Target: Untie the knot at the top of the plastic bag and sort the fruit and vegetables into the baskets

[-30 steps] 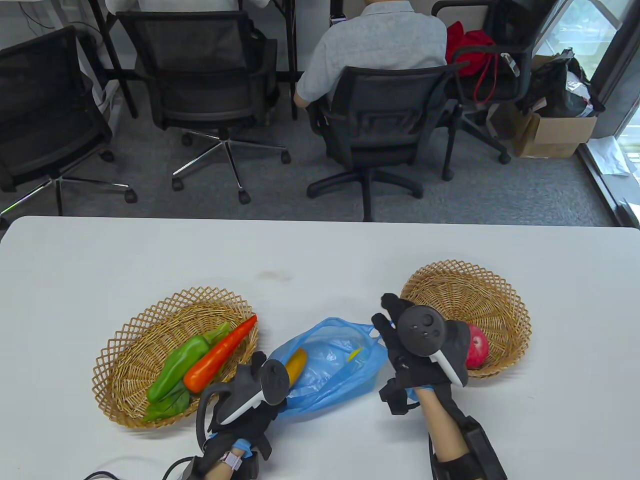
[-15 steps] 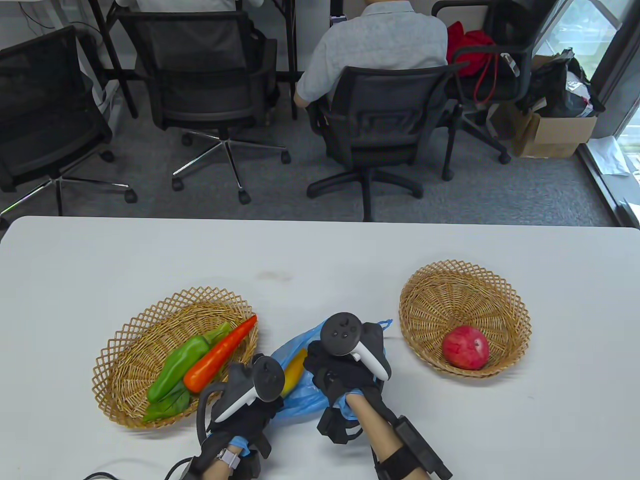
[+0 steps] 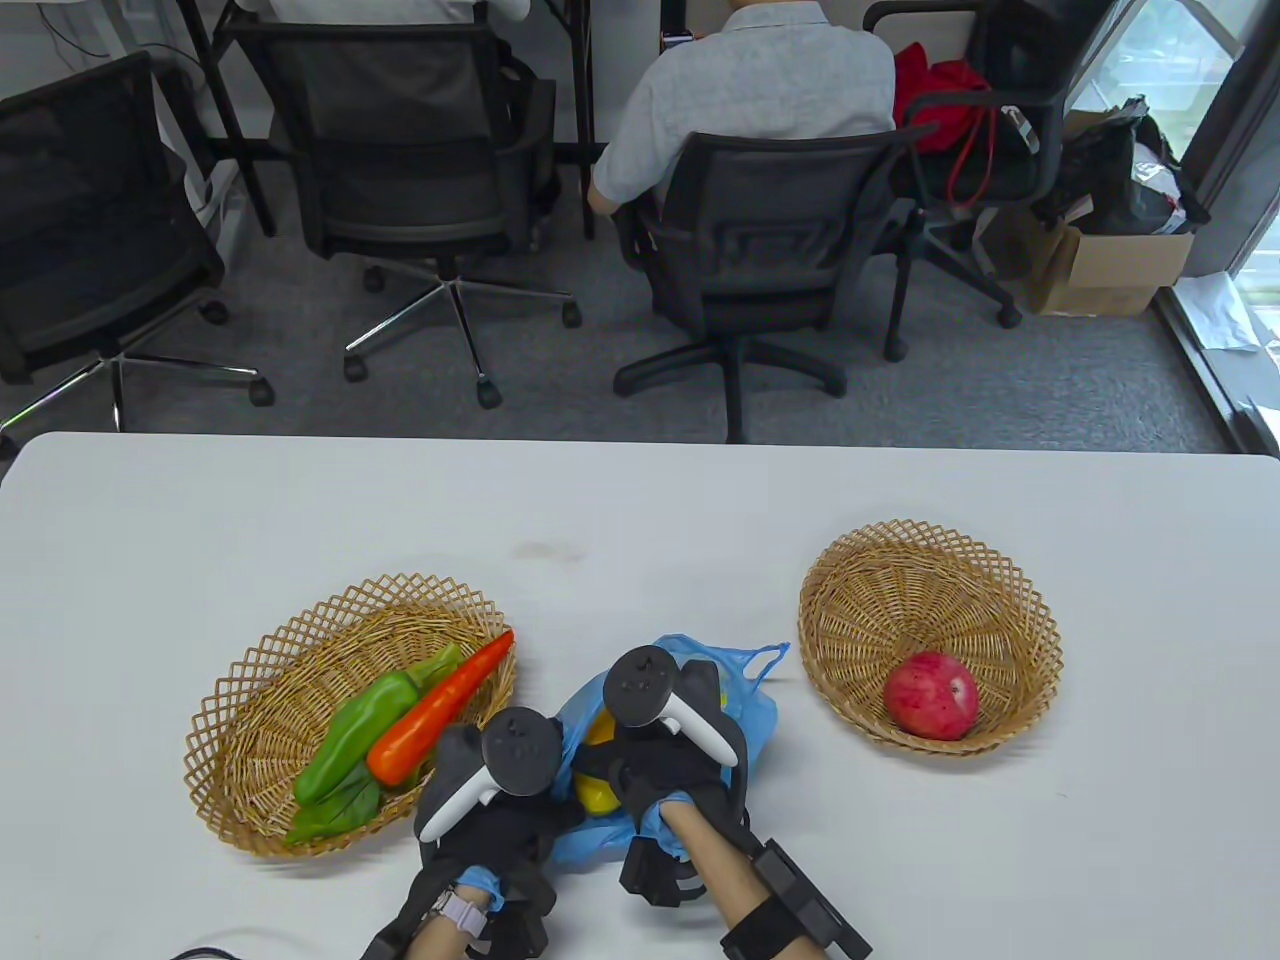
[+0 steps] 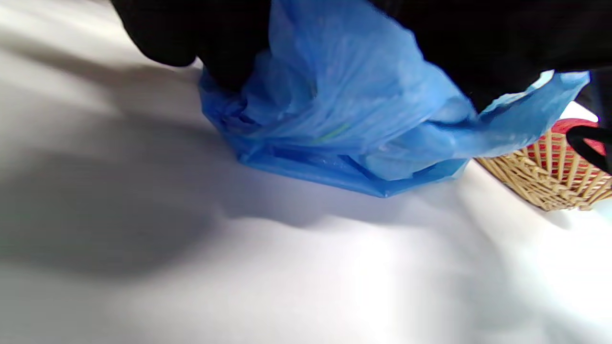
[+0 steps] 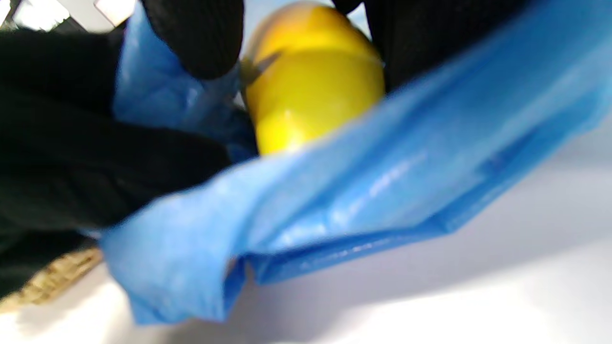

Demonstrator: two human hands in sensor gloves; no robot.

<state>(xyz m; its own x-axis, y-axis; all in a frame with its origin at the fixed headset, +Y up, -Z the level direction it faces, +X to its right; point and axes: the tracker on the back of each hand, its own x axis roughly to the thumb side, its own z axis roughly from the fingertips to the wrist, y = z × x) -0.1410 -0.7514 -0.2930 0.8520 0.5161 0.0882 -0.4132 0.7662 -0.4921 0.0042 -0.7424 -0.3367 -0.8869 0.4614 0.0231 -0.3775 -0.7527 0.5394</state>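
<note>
**Both hands in the blue bag, between the two baskets**

Table view: I take the blue plastic bag (image 3: pixel 752 705) as my landmark; it lies on the white table (image 3: pixel 640 520), near the front edge. My left hand (image 3: pixel 495 800) sits at the bag's left edge, my right hand (image 3: pixel 665 755) on top of it, and a yellow fruit (image 3: pixel 597 790) shows between them. Left of the bag stands the oval wicker basket (image 3: pixel 250 720) holding a green pepper (image 3: pixel 355 730), a carrot (image 3: pixel 440 705) and a leafy green (image 3: pixel 335 812). Right of the bag, apart from it, is the round wicker basket (image 3: pixel 930 580) with a red apple (image 3: pixel 931 695) inside. Beyond the table a person (image 3: pixel 760 90) sits on an office chair (image 3: pixel 770 260).

Left wrist view: my left gloved fingers (image 4: pixel 229 43) are curled into the bag's (image 4: pixel 344 119) crumpled plastic, gripping it. The round basket's (image 4: pixel 550 181) rim shows right of the bag.

Right wrist view: my right fingers (image 5: pixel 196 33) are closed around the yellow fruit (image 5: pixel 311 91) inside the bag (image 5: pixel 334 200), the bag's blue film draped below it.
</note>
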